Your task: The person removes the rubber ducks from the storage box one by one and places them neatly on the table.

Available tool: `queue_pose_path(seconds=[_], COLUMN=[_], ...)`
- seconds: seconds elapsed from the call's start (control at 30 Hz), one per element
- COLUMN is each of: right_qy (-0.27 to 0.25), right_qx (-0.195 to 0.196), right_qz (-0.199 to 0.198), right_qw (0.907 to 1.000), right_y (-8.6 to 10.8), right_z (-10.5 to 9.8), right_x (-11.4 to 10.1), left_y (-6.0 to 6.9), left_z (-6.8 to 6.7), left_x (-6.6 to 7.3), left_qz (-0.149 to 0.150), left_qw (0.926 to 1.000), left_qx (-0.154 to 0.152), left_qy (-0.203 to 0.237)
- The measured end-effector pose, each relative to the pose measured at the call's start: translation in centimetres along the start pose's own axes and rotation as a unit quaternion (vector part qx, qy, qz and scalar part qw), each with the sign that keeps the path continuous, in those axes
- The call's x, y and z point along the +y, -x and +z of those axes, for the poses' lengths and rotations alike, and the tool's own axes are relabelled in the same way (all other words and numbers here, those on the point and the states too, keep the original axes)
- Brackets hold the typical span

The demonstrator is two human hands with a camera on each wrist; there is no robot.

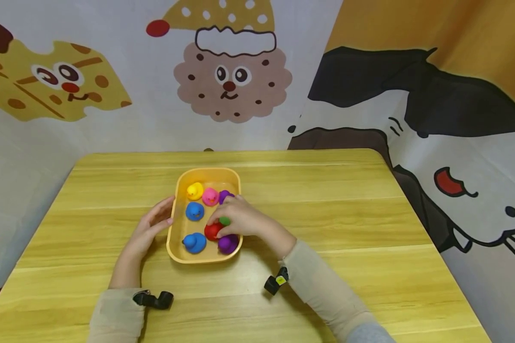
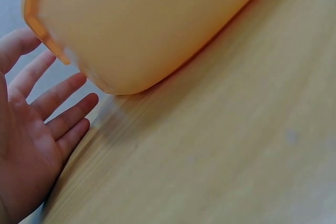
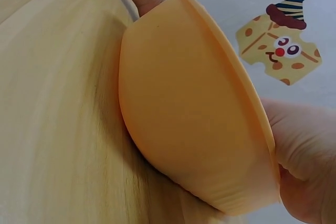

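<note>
The left forearm rises from the near left of the bench [image 1: 334,200], and the left hand [image 1: 150,224] stands beside the left long side of the orange tray [image 1: 203,260]. Its fingers are spread, nearly straight, with fingertips at the tray's rim; the thumb points toward the tray.

The right forearm slants in from the near right, and the right hand [image 1: 242,216] reaches over the tray's right rim, palm down. Its thumb and fingers bend downward and pinch a red toy [image 1: 212,231] inside the tray, toward its near right corner. A green piece [image 1: 225,221] shows under the fingers; whether it belongs to the red toy I cannot tell.

The tray sits left of the bench's middle, nearer the far edge. A purple toy [image 1: 228,244] lies in its near right corner, a blue duck [image 1: 195,243] near its near left corner, and a yellow duck [image 1: 195,191] near its far left corner.
</note>
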State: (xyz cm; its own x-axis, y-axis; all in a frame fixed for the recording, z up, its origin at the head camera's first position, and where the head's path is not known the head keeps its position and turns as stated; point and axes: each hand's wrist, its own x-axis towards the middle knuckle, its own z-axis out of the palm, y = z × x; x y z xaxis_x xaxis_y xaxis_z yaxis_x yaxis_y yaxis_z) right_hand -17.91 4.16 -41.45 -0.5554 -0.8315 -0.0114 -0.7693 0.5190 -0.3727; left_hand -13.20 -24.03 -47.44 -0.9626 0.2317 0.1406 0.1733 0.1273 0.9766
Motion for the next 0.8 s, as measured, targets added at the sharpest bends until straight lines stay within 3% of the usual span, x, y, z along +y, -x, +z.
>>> queue_pose_path(seconds=[0.47, 0.8], right_qy=[0.006, -0.01], right_qx=[-0.012, 0.016], right_qz=[0.028, 0.011], right_qw=[0.9995, 0.9998], right_y=[-0.2, -0.04], right_z=[-0.07, -0.1], right_x=[-0.39, -0.18], left_y=[-0.07, 0.03], left_z=[0.06, 0.13], left_x=[-0.12, -0.2], left_qz=[-0.006, -0.004], left_qw=[1.0, 1.0], left_qx=[0.001, 0.002], left_qy=[0.003, 0.006])
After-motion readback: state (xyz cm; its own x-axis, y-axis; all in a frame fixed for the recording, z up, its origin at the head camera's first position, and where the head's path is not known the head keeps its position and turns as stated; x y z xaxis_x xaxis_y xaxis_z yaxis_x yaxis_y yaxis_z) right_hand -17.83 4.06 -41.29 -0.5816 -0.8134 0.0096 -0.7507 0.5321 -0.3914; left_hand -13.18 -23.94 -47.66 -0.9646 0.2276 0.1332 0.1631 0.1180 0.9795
